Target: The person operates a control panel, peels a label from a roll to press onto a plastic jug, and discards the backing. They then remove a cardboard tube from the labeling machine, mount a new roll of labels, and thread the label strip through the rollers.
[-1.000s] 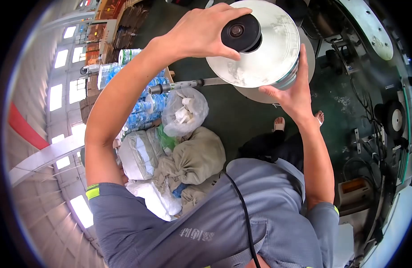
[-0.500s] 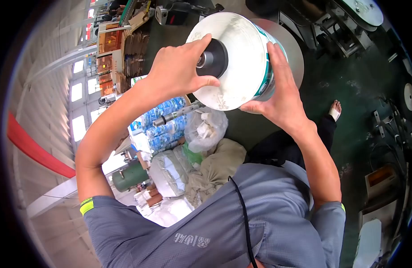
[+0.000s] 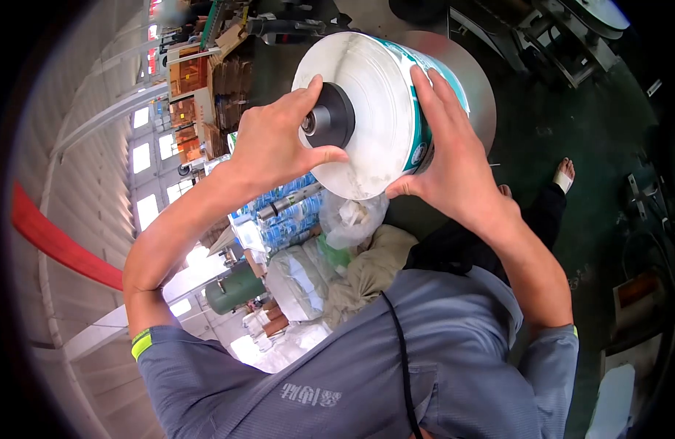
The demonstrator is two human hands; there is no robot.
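A large roll of printed film [image 3: 377, 139] with a white end face and a teal-and-white printed side is in front of me. A black round hub [image 3: 338, 115] with a metal centre sits at the middle of its end face. My left hand [image 3: 279, 132] grips this hub, thumb below and fingers over its upper side. My right hand [image 3: 454, 157] holds the roll's printed side, fingers along the curve and thumb near the lower rim. Behind the roll shows a pale round disc [image 3: 484, 88], partly hidden.
Blue printed rolls [image 3: 290, 216] with a metal shaft [image 3: 290, 202] lie below. Near them are a clear plastic bag [image 3: 355, 219], beige sacks [image 3: 377, 267] and a green tank [image 3: 235, 288]. Stacked cardboard [image 3: 231, 95] stands upper left. Machinery [image 3: 564, 51] is upper right.
The roll and both hands sit slightly lower and further left in view, and more of the printed side shows. Both hands keep their holds.
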